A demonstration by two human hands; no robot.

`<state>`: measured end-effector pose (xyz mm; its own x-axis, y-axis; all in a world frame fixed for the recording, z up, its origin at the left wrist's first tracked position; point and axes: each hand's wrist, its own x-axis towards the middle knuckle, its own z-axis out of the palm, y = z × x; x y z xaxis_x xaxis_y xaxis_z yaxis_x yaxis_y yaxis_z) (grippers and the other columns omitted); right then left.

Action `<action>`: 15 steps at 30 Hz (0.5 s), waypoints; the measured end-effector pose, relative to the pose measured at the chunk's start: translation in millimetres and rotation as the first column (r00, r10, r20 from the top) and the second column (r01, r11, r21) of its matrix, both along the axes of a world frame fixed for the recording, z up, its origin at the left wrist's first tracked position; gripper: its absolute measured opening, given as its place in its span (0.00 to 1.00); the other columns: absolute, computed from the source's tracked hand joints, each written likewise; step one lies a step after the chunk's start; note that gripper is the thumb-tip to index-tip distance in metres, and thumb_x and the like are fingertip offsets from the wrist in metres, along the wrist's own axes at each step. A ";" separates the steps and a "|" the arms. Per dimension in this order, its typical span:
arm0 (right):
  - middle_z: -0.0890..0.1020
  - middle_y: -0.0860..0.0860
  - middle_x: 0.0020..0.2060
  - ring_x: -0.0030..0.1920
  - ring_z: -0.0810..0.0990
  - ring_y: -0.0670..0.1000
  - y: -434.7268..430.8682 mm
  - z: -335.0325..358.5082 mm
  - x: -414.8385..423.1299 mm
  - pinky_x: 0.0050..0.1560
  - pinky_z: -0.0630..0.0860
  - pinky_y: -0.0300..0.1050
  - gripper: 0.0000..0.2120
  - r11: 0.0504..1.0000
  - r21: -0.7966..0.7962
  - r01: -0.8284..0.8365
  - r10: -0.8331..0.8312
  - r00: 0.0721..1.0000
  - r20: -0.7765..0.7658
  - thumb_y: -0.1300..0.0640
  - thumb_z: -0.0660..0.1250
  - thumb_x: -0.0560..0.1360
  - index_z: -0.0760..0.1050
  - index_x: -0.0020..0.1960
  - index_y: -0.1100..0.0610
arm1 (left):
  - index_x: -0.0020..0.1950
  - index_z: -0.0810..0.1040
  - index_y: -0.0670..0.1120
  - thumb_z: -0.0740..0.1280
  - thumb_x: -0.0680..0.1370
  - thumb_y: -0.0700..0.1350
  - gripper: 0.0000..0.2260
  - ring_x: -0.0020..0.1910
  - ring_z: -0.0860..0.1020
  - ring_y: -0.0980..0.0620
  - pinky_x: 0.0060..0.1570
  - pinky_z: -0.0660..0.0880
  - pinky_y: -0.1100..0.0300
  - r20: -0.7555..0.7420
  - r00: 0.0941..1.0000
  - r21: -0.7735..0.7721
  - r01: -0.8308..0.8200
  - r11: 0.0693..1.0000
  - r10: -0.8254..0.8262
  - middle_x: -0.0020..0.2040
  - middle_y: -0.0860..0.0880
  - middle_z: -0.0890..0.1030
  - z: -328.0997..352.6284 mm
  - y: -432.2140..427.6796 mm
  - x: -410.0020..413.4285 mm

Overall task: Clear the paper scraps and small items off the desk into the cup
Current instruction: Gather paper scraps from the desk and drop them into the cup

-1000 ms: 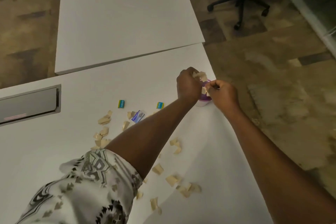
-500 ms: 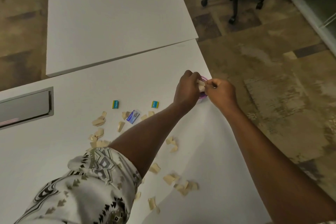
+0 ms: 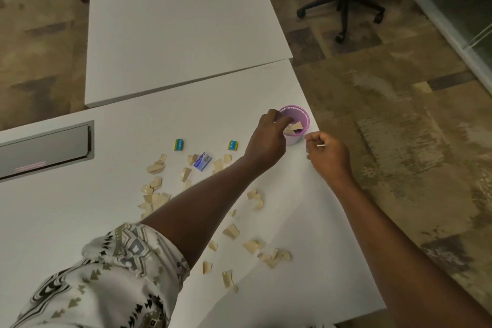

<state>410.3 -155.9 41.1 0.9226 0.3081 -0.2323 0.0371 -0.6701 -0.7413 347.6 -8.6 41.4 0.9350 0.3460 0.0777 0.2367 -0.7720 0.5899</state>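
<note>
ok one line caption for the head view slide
Left hand drops paper scraps into purple cup; right hand pinches a small stick.

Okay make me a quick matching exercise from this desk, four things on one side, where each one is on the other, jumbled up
Things:
1. purple plastic cup
2. blue and white packet
3. left hand
4. right hand

Places:
A. pinching a thin white stick beside the cup
B. near the desk's right edge, holding paper scraps
C. fingers dipped over the cup's rim
D. flat on the desk among beige scraps

Pairs: 1-B, 2-D, 3-C, 4-A
</note>
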 end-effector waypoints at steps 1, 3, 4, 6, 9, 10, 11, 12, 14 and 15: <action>0.85 0.51 0.46 0.46 0.84 0.54 -5.2 -3.0 -9.2 0.52 0.81 0.52 0.07 1.000 -0.013 -0.021 0.021 1.000 -0.020 0.58 0.65 0.77 0.81 0.52 0.54 | 0.65 0.78 0.46 0.65 0.77 0.34 0.18 0.61 0.74 0.43 0.52 0.79 0.51 -0.001 1.000 0.010 -0.020 1.000 0.020 0.63 0.43 0.76 0.4 -1.0 -10.5; 0.84 0.50 0.49 0.50 0.83 0.53 -15.7 -10.9 -29.9 0.55 0.80 0.48 0.08 0.995 -0.047 -0.084 0.081 0.995 -0.061 0.58 0.66 0.77 0.81 0.55 0.55 | 0.64 0.78 0.46 0.66 0.78 0.37 0.16 0.62 0.73 0.46 0.51 0.79 0.53 -0.013 0.999 0.024 -0.041 0.999 0.041 0.63 0.45 0.75 -0.9 -3.6 -36.1; 0.84 0.50 0.51 0.51 0.82 0.53 -21.0 -15.5 -40.9 0.55 0.77 0.44 0.09 0.991 -0.069 -0.115 0.110 0.991 -0.080 0.58 0.66 0.77 0.80 0.55 0.55 | 0.64 0.78 0.47 0.66 0.78 0.38 0.15 0.62 0.72 0.46 0.51 0.78 0.53 -0.024 0.999 0.029 -0.039 0.999 0.040 0.63 0.46 0.74 -2.4 -5.0 -50.7; 0.84 0.50 0.51 0.52 0.82 0.52 -31.1 -24.7 -64.3 0.51 0.72 0.38 0.09 0.978 -0.124 -0.168 0.154 0.981 -0.117 0.56 0.68 0.76 0.81 0.56 0.54 | 0.63 0.78 0.46 0.66 0.79 0.41 0.13 0.62 0.73 0.46 0.51 0.78 0.52 -0.051 0.998 0.029 -0.034 0.999 0.035 0.63 0.46 0.74 -7.0 -8.6 -81.7; 0.83 0.52 0.50 0.51 0.82 0.52 -44.1 -39.0 -99.8 0.48 0.69 0.36 0.10 0.953 -0.185 -0.242 0.211 0.963 -0.170 0.54 0.69 0.75 0.80 0.56 0.54 | 0.63 0.78 0.46 0.66 0.79 0.43 0.13 0.62 0.73 0.46 0.50 0.78 0.52 -0.111 0.993 0.045 -0.039 0.998 0.044 0.63 0.46 0.75 -16.2 -17.6 -129.3; 0.83 0.53 0.50 0.51 0.81 0.53 -48.0 -43.5 -110.8 0.48 0.70 0.37 0.11 0.944 -0.203 -0.261 0.225 0.956 -0.187 0.53 0.69 0.75 0.79 0.56 0.54 | 0.63 0.78 0.46 0.66 0.79 0.43 0.13 0.62 0.74 0.46 0.49 0.78 0.53 -0.128 0.991 0.054 -0.035 0.998 0.042 0.63 0.46 0.75 -19.8 -21.7 -144.7; 0.82 0.54 0.51 0.52 0.81 0.54 -51.7 -47.6 -121.3 0.49 0.71 0.38 0.12 0.934 -0.224 -0.279 0.235 0.951 -0.203 0.53 0.69 0.75 0.78 0.58 0.54 | 0.63 0.78 0.46 0.66 0.79 0.43 0.13 0.62 0.74 0.46 0.49 0.78 0.53 -0.146 0.989 0.061 -0.025 0.998 0.033 0.63 0.46 0.75 -23.5 -26.1 -160.1; 0.80 0.55 0.52 0.53 0.80 0.55 -55.3 -51.5 -131.6 0.50 0.72 0.40 0.14 0.923 -0.251 -0.292 0.240 0.946 -0.217 0.52 0.69 0.75 0.77 0.59 0.54 | 0.63 0.78 0.45 0.66 0.79 0.44 0.13 0.62 0.74 0.46 0.49 0.78 0.53 -0.166 0.986 0.064 -0.010 0.998 0.020 0.63 0.45 0.75 -27.5 -30.7 -175.7; 0.77 0.57 0.55 0.54 0.80 0.57 -61.6 -58.6 -150.5 0.52 0.73 0.43 0.16 0.903 -0.316 -0.290 0.218 0.945 -0.242 0.50 0.69 0.75 0.75 0.61 0.54 | 0.64 0.78 0.45 0.65 0.79 0.44 0.14 0.62 0.74 0.45 0.51 0.78 0.53 -0.213 0.977 0.076 0.044 0.996 -0.026 0.65 0.45 0.76 -36.6 -40.3 -208.0; 0.76 0.57 0.57 0.54 0.79 0.58 -63.9 -61.7 -159.4 0.51 0.72 0.43 0.17 0.894 -0.350 -0.280 0.197 0.947 -0.254 0.50 0.69 0.75 0.74 0.62 0.54 | 0.63 0.79 0.44 0.65 0.79 0.44 0.14 0.62 0.75 0.44 0.52 0.78 0.52 -0.233 0.970 0.095 0.089 0.992 -0.065 0.65 0.44 0.76 -41.1 -45.3 -224.6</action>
<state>250.9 -219.8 -20.7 0.7504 0.3638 -0.5519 0.1057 -0.8902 -0.4431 123.0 -54.0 0.3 0.9555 0.2735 -0.1102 0.2936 -0.8473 0.4427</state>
